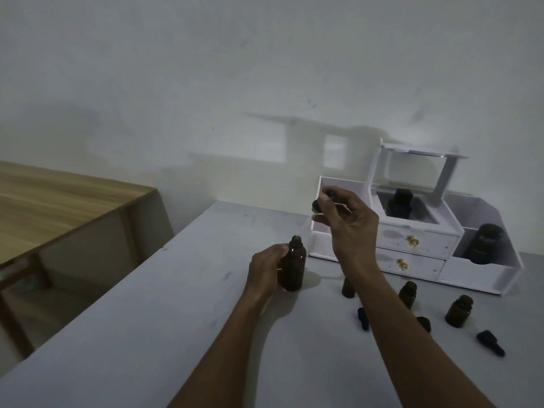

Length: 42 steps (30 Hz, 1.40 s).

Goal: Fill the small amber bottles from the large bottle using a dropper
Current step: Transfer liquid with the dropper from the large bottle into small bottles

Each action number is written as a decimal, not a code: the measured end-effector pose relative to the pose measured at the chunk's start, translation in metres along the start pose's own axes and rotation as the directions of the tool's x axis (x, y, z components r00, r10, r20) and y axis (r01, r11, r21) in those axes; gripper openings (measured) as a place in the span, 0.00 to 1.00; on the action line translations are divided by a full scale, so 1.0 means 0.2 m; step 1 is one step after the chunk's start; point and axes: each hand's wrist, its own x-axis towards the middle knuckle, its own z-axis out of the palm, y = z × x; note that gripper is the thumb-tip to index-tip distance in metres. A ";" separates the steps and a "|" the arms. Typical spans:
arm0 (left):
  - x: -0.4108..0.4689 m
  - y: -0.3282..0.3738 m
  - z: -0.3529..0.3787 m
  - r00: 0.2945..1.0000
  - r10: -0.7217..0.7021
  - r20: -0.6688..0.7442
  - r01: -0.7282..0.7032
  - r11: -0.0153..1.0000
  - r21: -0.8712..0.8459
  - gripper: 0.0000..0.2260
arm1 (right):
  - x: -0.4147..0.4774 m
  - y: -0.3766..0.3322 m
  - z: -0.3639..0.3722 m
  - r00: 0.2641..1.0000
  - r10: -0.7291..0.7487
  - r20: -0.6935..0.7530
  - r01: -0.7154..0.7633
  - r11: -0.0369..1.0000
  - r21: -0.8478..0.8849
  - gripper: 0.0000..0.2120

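Firmly — left grip (266,267) around large bottle (292,267)

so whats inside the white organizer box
A dark bottle stands in the mirrored middle compartment of the white organizer, and a dark jar in the right one. The two drawers are shut, contents hidden.

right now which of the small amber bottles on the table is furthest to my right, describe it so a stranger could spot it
Start at the white plastic drawer organiser against the wall, then drop to the grey tabletop in front of its right end. The small amber glass bottle standing there, uncapped, is the rightmost of the three, with a black dropper cap lying just beyond it.
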 end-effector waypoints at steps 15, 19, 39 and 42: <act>0.02 -0.01 -0.13 0.987 -0.008 0.161 -0.005 0.997 0.075 0.17 | -0.01 0.05 0.03 0.994 0.045 0.097 -0.028 0.984 -0.179 0.10; 0.00 0.00 -0.12 0.983 0.021 0.180 -0.037 0.995 0.088 0.18 | -0.03 0.07 0.03 0.988 0.091 0.125 -0.057 0.967 -0.249 0.10; -0.01 0.00 -0.12 0.979 0.061 0.194 -0.082 0.991 0.101 0.15 | -0.08 0.14 0.07 0.989 0.110 0.101 -0.060 0.909 -0.412 0.01; -0.01 0.00 -0.12 0.979 0.049 0.197 -0.073 0.991 0.115 0.15 | -0.09 0.14 0.08 0.991 0.101 0.083 -0.057 0.904 -0.423 0.01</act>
